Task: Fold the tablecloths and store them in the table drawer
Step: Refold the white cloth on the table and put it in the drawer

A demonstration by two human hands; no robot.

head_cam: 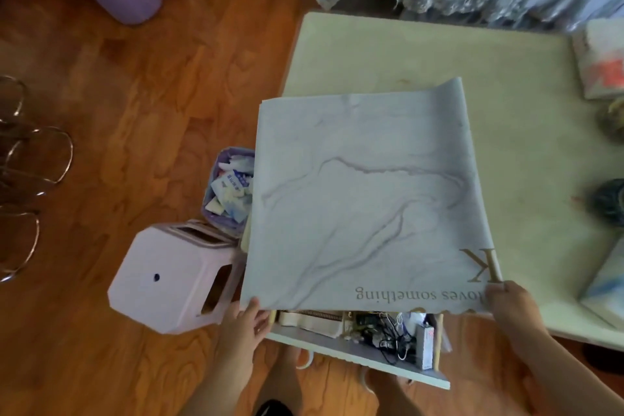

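Now two hands' fingers [254, 306] pinch one folded tablecloth [364, 199] over one open drawer [358, 353].

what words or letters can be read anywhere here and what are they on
"loves something": gold print, upside down, near edge of the folded tablecloth.
"K": large gold letter, upside down, same cloth's near right corner.
Packets in the purple bin: print too small to read.
Red-marked package at table's far right: blurred.
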